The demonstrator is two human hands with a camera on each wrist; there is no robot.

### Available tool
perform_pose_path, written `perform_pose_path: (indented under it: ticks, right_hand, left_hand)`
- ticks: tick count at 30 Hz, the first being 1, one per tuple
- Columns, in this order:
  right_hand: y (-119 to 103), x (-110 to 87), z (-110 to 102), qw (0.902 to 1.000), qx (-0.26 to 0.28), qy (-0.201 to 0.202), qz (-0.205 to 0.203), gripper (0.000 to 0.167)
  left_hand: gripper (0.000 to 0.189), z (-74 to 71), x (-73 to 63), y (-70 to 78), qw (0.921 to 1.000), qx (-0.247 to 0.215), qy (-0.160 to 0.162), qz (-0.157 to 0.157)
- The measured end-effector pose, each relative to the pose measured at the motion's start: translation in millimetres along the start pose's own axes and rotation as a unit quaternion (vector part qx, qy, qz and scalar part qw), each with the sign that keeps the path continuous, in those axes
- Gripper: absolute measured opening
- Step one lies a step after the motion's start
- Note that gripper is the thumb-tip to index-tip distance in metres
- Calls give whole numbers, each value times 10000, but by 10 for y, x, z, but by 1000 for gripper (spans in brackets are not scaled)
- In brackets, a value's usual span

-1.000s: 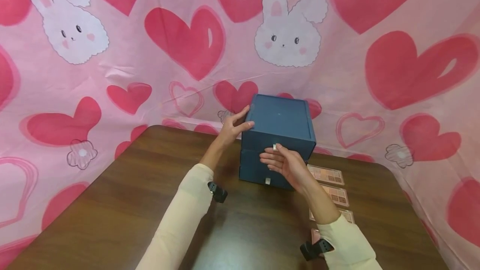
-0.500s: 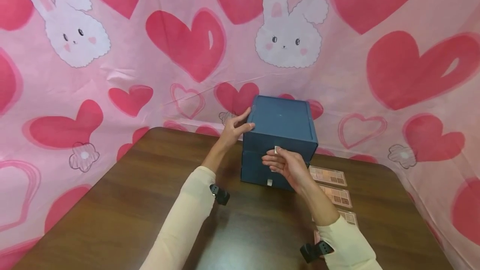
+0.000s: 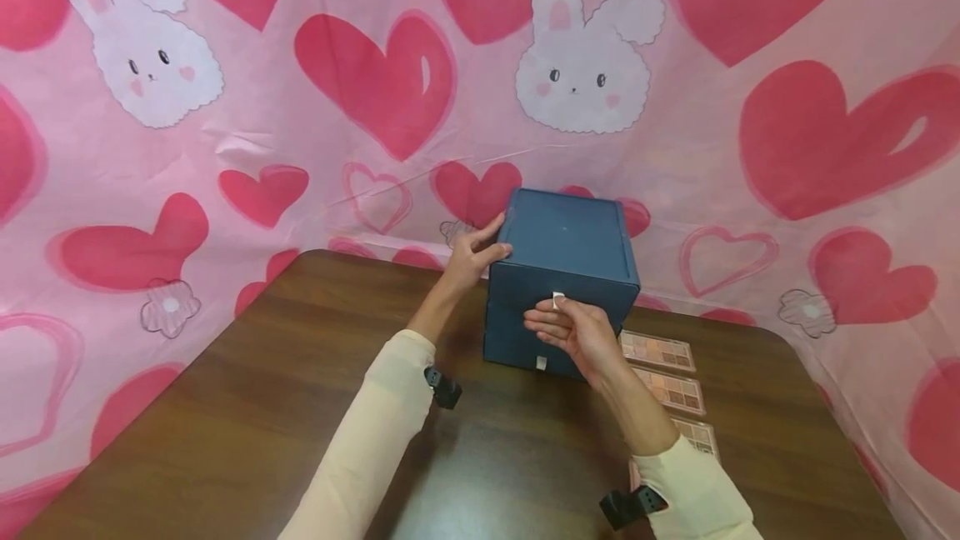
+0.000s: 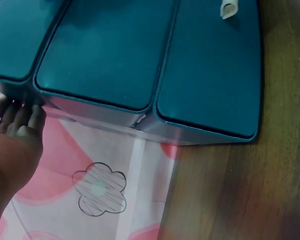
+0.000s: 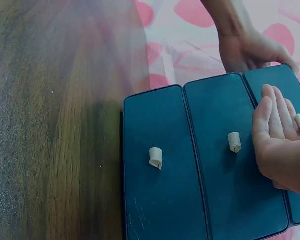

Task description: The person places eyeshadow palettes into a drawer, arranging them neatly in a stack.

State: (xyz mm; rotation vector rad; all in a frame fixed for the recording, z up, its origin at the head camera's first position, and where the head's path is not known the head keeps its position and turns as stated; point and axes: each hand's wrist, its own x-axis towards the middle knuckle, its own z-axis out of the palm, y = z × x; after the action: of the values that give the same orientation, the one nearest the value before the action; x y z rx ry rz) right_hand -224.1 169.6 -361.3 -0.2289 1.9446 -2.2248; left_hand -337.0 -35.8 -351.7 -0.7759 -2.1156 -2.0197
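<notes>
One three-drawer chest stands on the table near at least three palettes, the left hand resting on it, fingers spread, the straight-fingered right hand thumb-pinching the top of three tabs.

box on table, palettes at right, curtain behind

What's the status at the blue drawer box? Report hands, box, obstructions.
Left hand touching blue drawer box, right hand pinching top tab. Drawer fronts look flush. Palettes off to the right, no obstruction seen.
</notes>
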Motion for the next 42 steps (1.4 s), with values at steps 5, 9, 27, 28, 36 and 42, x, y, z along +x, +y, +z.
perform_pose_path:
  ticks: [5, 9, 27, 28, 36, 42]
  right_hand:
    - [13, -33, -20, 9998, 148, -28, -87, 40]
    - [32, -52, -6, 9997, 212, -85, -106, 38]
    - [58, -163, 67, 9998, 107, -153, -118, 45]
    - [62, -173, 72, 9998, 95, -158, -126, 44]
    - [69, -286, 108, 9995, 43, -247, -173, 43]
    - [76, -368, 157, 9995, 81, -231, -186, 45]
  left_hand:
    - [63, 62, 5, -18, 10000, -5, 15, 36]
    - [63, 67, -13, -31, 10000, -6, 34, 87]
    - [62, 45, -31, -16, 9997, -159, 88, 153]
    - [62, 43, -30, -18, 9997, -169, 80, 164]
    - [63, 32, -24, -21, 9994, -196, 1, 271]
    - [64, 43, -22, -13, 9995, -207, 139, 217]
